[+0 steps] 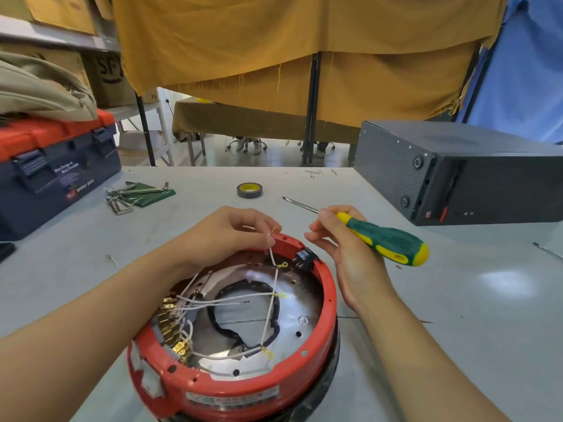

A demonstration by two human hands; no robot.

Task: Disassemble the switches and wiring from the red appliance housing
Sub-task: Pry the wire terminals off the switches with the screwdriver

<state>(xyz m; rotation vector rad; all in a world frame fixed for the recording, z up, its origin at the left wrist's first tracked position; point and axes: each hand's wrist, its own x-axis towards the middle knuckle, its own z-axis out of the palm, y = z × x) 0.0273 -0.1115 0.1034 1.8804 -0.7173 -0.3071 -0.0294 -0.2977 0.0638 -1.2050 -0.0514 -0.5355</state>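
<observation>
While a grey counter (pixel 182 245) carries everything, a round red appliance housing (pixel 237 382) sits at its near edge, open side up, white wires (pixel 231 300) crossing its metal floor. A black switch (pixel 304 258) is set in the far rim. The person's left hand (pixel 225 236) reaches over that rim, its grip pinching one white wire's end. The right hand (pixel 338 239), just beside, has its grip closed around a green-and-yellow screwdriver (pixel 384 237), tip pointing away.
</observation>
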